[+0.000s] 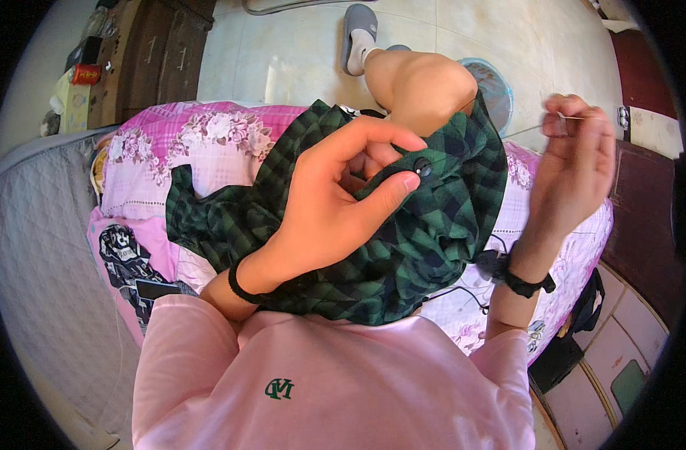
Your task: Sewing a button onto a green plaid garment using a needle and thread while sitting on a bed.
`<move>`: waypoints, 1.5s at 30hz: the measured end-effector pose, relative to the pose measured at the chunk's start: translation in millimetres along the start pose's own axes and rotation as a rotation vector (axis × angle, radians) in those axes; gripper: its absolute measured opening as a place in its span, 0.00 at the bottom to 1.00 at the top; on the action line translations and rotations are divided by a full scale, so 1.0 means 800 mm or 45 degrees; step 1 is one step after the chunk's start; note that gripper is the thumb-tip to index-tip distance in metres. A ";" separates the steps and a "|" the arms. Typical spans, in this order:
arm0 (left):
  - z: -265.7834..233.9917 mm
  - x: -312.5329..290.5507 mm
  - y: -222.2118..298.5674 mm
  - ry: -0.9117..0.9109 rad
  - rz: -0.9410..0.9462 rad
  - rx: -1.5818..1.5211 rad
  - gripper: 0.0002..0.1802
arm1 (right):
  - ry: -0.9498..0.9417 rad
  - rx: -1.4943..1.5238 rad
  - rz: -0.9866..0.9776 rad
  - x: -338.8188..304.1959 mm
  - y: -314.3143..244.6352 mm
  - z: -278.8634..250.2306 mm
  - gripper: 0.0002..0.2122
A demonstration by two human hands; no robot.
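A green and black plaid shirt (pixel 380 255) lies bunched across my lap. My left hand (pixel 335 195) grips a fold of it, thumb and index finger on either side of a dark round button (pixel 422 166). A small pale spot shows at the button's middle. Off to the right, above the bed, my right hand (pixel 575 154) is raised away from the shirt. Its fingers are closed and somewhat blurred around a thin, light needle (pixel 579 118). A faint thread (pixel 527 130) slants from the shirt side up towards this hand.
Beneath me is a bed with a pink flowered sheet (pixel 223 139). A phone (pixel 157 289) lies at the left by a dark printed cloth. A bluish basin (pixel 489 86) stands on the tiled floor past my knee. Wooden drawers (pixel 152 60) are at the far left.
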State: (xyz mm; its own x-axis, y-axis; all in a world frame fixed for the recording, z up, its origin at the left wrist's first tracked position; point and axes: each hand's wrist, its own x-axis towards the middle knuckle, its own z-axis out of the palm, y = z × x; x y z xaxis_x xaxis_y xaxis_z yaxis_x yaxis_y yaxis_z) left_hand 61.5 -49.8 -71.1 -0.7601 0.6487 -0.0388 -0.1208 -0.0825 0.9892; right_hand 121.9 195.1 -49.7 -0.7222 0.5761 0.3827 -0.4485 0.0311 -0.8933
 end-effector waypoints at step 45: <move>-0.022 0.003 -0.004 0.019 -0.290 0.120 0.10 | -0.570 -1.120 0.111 -0.074 -0.047 0.069 0.07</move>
State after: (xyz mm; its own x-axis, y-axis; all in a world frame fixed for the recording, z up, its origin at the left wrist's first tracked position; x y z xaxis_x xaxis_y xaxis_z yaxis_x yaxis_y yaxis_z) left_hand 48.8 -61.1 -76.8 -0.7295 0.6310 -0.2639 -0.2306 0.1363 0.9634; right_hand 152.5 114.2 -25.7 -0.9478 0.2491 0.1988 0.0358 0.7031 -0.7102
